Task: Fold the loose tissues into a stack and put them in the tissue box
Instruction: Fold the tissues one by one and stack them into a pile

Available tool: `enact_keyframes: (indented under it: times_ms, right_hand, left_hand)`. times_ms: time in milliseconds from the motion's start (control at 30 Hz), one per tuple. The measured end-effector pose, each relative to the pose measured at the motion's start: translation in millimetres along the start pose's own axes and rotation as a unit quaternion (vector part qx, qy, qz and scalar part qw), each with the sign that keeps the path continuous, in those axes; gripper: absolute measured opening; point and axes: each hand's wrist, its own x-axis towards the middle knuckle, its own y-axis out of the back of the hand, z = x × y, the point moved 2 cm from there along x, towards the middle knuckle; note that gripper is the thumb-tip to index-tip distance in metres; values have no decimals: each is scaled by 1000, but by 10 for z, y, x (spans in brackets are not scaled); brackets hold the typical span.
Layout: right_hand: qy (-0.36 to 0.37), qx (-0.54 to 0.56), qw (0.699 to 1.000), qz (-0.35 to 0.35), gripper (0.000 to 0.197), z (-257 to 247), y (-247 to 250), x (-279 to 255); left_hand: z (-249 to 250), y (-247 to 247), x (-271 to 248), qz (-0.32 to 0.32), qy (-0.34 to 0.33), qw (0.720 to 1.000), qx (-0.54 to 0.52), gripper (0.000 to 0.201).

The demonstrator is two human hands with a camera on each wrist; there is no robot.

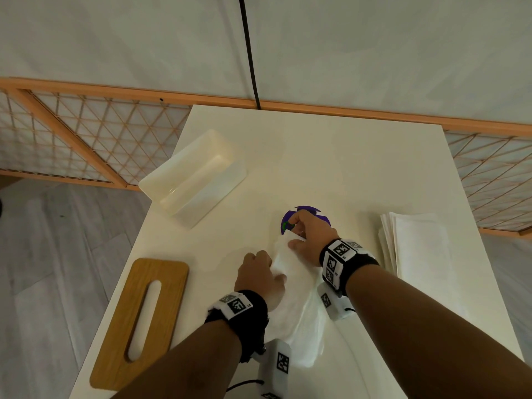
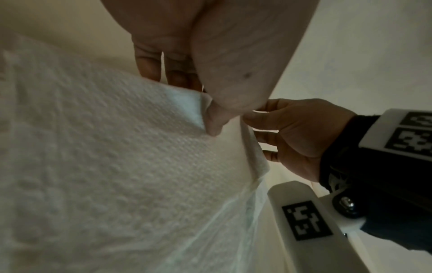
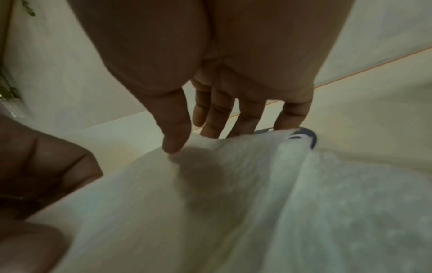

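Both hands work 1 loose tissue (image 1: 290, 286) lying just left of the folded stack (image 1: 414, 243), long axis running away from the person. The left hand (image 1: 257, 279) pinches its near-left edge; the right hand (image 1: 312, 240) pinches the far end. Only the left wrist view shows the thumb-and-finger pinch; the open tissue box (image 1: 193, 174) lies far left.

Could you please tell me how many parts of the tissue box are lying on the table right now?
2. The translucent tissue box body lies at the table's far left; its wooden slotted lid lies flat, apart from it, at the near left edge.
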Motion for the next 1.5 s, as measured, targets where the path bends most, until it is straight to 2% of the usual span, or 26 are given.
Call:
enact_keyframes:
  times_ms: [100,267,400,500,533,633,700,767,833,900,967,1033,1067,1133,1167,1200,1267,1400,1467,1500]
  right_hand:
    - [9,7,1000,0,46,13,18,-16]
    - [25,6,999,32,35,-2,59,-58]
    - [69,32,997,23,39,2,133,-117]
    - [98,72,993,2,42,17,227,-177]
    - [105,79,991,-6,41,16,253,-199]
    - [121,115,986,16,39,-16,319,-250]
    - [95,143,985,32,38,18,357,-258]
    - [54,123,991,-10,46,69,361,-301]
    - [11,86,995,-55,25,147,333,-367]
    - [-7,119,993,-21,16,228,352,-434]
    - [-46,228,969,80,11,346,417,-489]
    - [-90,335,923,169,17,452,469,-549]
    - [-114,377,900,185,22,506,465,-586]
    - [-161,423,876,166,37,581,384,-653]
    - [-179,414,880,146,40,605,324,-696]
    - [-187,373,899,132,38,609,274,-748]
    - [-202,276,928,147,28,638,168,-838]
    - [-203,262,930,158,27,575,-75,-962]
    - [-200,252,936,145,31,481,-195,-971]
    - [-196,250,937,146,32,425,-247,-964]
  left_hand:
    - [29,8,7,15,-16,1000,-2,33]
    - [121,-11,31,29,-57,998,24,53]
    - [176,14,35,41,-59,997,-12,36]
    - [113,24,37,79,-69,993,-54,54]
    - [105,16,43,70,-81,993,-52,56]
    - [88,9,13,7,-124,992,-10,20]
    - [80,17,-46,-28,-132,989,-65,12]
    - [79,30,-78,-46,-138,982,-119,14]
    - [89,66,-112,-62,-118,975,-178,22]
    - [88,81,-165,-101,-82,962,-241,36]
    - [143,47,-327,-175,-76,952,-240,38]
    - [235,-50,-516,-217,-100,947,-217,26]
    - [292,-96,-595,-211,-113,948,-210,23]
    - [383,-183,-691,-194,-124,951,-204,23]
    - [413,-212,-721,-198,-125,951,-202,22]
    - [427,-219,-748,-209,-125,951,-193,20]
    - [384,-197,-773,-247,-130,947,-160,18]
    - [102,35,-720,-340,-126,928,-88,16]
    - [-71,210,-605,-312,-87,941,-100,14]
    - [-144,280,-530,-268,-61,954,-118,15]
